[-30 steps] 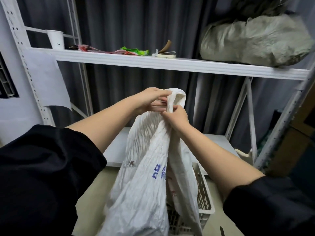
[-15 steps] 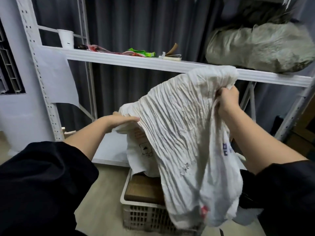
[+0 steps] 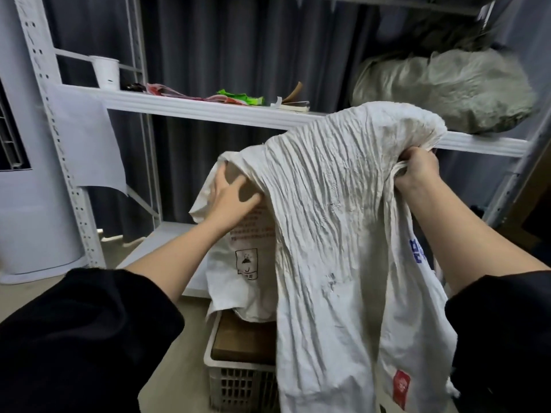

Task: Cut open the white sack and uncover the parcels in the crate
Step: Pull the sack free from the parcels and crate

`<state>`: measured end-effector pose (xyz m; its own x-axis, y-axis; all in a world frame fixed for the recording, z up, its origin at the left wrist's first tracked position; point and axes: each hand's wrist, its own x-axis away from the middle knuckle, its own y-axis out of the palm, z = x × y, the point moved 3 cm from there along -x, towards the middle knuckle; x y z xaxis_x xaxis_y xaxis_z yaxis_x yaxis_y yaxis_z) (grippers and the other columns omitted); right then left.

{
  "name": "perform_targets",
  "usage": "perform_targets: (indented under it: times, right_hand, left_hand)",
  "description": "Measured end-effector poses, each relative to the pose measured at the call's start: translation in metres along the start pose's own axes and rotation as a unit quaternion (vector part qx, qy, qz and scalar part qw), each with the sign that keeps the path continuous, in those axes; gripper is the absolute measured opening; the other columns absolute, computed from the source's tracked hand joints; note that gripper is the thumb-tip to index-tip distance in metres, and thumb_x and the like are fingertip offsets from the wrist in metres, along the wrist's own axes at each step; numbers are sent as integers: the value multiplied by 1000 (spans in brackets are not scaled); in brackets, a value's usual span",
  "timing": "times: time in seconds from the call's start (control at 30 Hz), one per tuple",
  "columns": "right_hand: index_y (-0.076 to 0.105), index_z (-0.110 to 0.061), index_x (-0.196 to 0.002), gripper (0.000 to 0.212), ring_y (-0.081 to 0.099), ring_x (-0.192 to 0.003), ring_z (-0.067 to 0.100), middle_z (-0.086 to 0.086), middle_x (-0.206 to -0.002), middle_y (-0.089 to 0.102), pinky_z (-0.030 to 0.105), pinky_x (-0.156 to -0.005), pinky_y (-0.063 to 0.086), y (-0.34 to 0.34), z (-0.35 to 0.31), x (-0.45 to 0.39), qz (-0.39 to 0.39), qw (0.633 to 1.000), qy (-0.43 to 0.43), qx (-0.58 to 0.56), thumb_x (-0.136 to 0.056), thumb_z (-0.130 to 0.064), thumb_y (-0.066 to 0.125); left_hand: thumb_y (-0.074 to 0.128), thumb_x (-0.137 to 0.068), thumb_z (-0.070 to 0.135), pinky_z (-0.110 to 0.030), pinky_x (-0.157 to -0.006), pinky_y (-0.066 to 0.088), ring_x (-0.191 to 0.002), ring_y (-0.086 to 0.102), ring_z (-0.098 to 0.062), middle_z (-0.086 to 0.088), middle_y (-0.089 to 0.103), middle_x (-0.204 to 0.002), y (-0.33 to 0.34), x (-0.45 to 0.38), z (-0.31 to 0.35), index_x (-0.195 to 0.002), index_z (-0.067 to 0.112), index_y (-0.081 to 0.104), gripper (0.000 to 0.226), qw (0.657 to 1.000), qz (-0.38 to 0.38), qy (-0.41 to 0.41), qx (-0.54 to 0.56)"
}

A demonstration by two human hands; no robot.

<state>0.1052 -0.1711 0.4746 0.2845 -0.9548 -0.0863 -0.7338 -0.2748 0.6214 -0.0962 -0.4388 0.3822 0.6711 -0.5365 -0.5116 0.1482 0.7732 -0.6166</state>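
The crumpled white sack (image 3: pixel 334 222) hangs lifted above the white plastic crate (image 3: pixel 238 380) on the floor. My right hand (image 3: pixel 417 171) is shut on the sack's bunched upper edge at the right, holding it high. My left hand (image 3: pixel 229 201) has its fingers spread and lies flat against the sack's left flap, at its printed inner side. Under the lifted sack a brown cardboard parcel (image 3: pixel 241 341) shows in the crate. The right part of the crate is hidden behind the hanging sack.
A white metal rack stands behind, with its shelf (image 3: pixel 190 107) at hand height carrying a paper cup (image 3: pixel 105 71), coloured wrappers (image 3: pixel 238 99) and a bulky grey-green sack (image 3: pixel 441 90). A lower shelf board (image 3: pixel 167 242) lies behind the crate. A grey curtain backs everything.
The sack went from bunched in both hands to spread wide. My right hand pulled its top up and to the right; my left hand let go and opened flat on the left flap, exposing the parcel.
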Motion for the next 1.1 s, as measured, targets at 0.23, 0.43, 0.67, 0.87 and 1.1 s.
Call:
perform_targets:
  times: [0.23, 0.43, 0.67, 0.87, 1.1]
  right_hand:
    - [60, -17, -74, 46, 50, -75, 22, 6, -78, 54, 36, -78, 50, -20, 12, 1, 28, 999, -9, 34, -72, 16, 28]
    - [55, -15, -79, 40, 53, -74, 18, 0, -74, 54, 26, -67, 48, -19, 26, 3, 7, 996, -40, 84, -72, 15, 30]
    - [60, -5, -121, 42, 59, -97, 21, 3, -102, 59, 23, -74, 44, -50, 10, -9, 93, 969, -119, 198, -87, 8, 39]
    - [64, -7, -112, 37, 58, -79, 14, -1, -91, 60, 22, -66, 45, -59, 5, -11, 138, 970, -97, 173, -89, 5, 38]
    - [43, -9, -59, 27, 50, -58, 21, 6, -66, 46, 26, -51, 45, -76, 3, -23, 76, 988, -6, 137, -73, 12, 34]
  left_hand:
    - [55, -77, 70, -42, -112, 28, -131, 38, -26, -6, 46, -135, -25, -34, 37, -114, 14, 53, 67, 939, 45, -205, 271]
    - [55, -90, 14, -27, -59, 53, -63, 66, -18, -4, 69, -72, -7, -25, 27, -93, 12, 60, 7, 846, -167, -255, 438]
    - [69, -85, 12, -27, -56, 53, -58, 63, -12, -11, 65, -88, -70, -49, -16, -79, 10, 58, 12, 858, 106, -267, 425]
    - [66, -86, 23, -30, -73, 58, -70, 70, -14, -6, 71, -84, -94, -54, 9, -83, 12, 68, 12, 796, 86, -175, 573]
    - [49, -95, 36, -25, -50, 56, -56, 70, -14, -5, 74, -67, -69, -13, 12, -100, 18, 59, 21, 881, -286, -277, 254]
